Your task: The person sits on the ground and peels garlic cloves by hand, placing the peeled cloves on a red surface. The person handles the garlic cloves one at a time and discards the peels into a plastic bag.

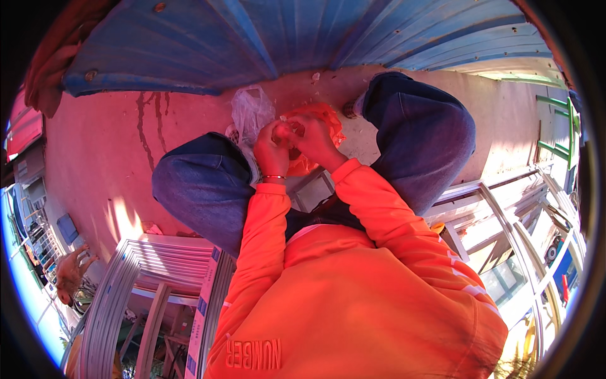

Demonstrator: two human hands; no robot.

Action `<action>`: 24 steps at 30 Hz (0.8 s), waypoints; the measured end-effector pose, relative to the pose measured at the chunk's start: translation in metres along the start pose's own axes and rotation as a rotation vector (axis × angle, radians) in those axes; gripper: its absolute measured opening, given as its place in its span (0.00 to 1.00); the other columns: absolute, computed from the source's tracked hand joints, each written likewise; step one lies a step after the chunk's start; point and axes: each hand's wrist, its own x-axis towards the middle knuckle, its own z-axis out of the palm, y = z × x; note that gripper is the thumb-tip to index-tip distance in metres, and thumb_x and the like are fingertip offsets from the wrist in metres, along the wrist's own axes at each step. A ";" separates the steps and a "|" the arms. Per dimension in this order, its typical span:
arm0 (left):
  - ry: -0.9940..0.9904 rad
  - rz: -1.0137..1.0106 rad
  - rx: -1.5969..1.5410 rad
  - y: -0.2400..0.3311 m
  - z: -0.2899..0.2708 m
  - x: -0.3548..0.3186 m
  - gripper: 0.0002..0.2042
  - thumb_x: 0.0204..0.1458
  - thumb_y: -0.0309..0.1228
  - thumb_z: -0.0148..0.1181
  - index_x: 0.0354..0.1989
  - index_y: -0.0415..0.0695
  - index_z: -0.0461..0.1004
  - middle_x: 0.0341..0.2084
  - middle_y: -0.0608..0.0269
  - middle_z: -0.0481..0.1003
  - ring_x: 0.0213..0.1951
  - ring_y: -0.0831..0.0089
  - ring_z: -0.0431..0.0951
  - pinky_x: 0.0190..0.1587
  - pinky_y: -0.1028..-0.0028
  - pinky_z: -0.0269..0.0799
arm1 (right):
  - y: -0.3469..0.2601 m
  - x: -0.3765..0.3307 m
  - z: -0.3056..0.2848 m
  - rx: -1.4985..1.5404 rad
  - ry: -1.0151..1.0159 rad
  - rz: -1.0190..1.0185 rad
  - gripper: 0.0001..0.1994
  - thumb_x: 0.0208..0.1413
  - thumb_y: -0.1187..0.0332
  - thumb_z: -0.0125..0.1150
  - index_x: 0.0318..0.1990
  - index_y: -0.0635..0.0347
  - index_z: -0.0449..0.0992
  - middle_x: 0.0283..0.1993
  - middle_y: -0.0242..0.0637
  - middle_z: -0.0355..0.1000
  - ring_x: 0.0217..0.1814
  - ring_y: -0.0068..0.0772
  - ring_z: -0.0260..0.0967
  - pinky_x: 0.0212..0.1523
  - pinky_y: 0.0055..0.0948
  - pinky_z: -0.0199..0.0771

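My left hand [271,150] and my right hand [314,140] meet between my knees, with fingers bent in and pressed together. Between the fingertips is a small round thing [285,131], tinted red by the light; its kind I cannot make out. Just beneath and beyond the hands lies a crumpled orange-red plastic bag [333,121], whose contents are mostly hidden by my hands. A thin see-through plastic bag [251,108] stands beside my left hand, near my left foot. Small pale flakes are scattered on the ground around the bags.
A blue corrugated metal sheet [303,35] rises in front of me. My jeans-clad knees [202,180] flank the work. Stacked metal frames [113,297] stand at the lower left, with more frames [505,208] at the right. A brown animal [71,275] is at the far left.
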 end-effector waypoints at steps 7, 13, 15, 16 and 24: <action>-0.053 0.015 -0.243 0.006 0.004 0.000 0.13 0.56 0.23 0.65 0.51 0.38 0.78 0.42 0.64 0.81 0.45 0.78 0.78 0.48 0.76 0.76 | 0.029 0.005 0.007 0.319 -0.023 0.095 0.18 0.55 0.65 0.68 0.50 0.66 0.79 0.39 0.40 0.80 0.38 0.28 0.77 0.40 0.30 0.77; -0.043 -0.164 -0.512 -0.014 -0.004 0.008 0.12 0.57 0.24 0.65 0.49 0.37 0.79 0.42 0.62 0.81 0.43 0.79 0.78 0.45 0.77 0.76 | 0.019 0.009 -0.006 0.498 -0.104 0.300 0.22 0.53 0.63 0.72 0.52 0.65 0.78 0.37 0.35 0.79 0.36 0.22 0.75 0.35 0.25 0.76; -0.061 -0.240 -0.135 -0.015 -0.010 0.009 0.11 0.54 0.22 0.63 0.46 0.40 0.81 0.45 0.57 0.80 0.44 0.71 0.79 0.45 0.74 0.76 | 0.024 0.009 0.001 0.420 -0.066 0.117 0.21 0.53 0.64 0.72 0.52 0.65 0.78 0.37 0.34 0.78 0.34 0.22 0.75 0.32 0.26 0.76; -0.072 -0.273 0.054 -0.013 -0.012 0.010 0.10 0.53 0.21 0.63 0.44 0.41 0.82 0.46 0.54 0.80 0.45 0.67 0.80 0.45 0.72 0.76 | 0.027 0.009 0.003 0.380 -0.043 0.026 0.21 0.54 0.64 0.72 0.52 0.65 0.77 0.36 0.34 0.78 0.33 0.22 0.75 0.31 0.27 0.76; -0.096 0.216 0.094 0.028 -0.003 -0.002 0.20 0.50 0.20 0.62 0.54 0.41 0.74 0.49 0.49 0.75 0.50 0.51 0.78 0.51 0.64 0.74 | 0.012 0.005 -0.005 0.217 0.024 0.148 0.16 0.54 0.69 0.71 0.49 0.64 0.78 0.40 0.35 0.78 0.39 0.23 0.76 0.39 0.25 0.77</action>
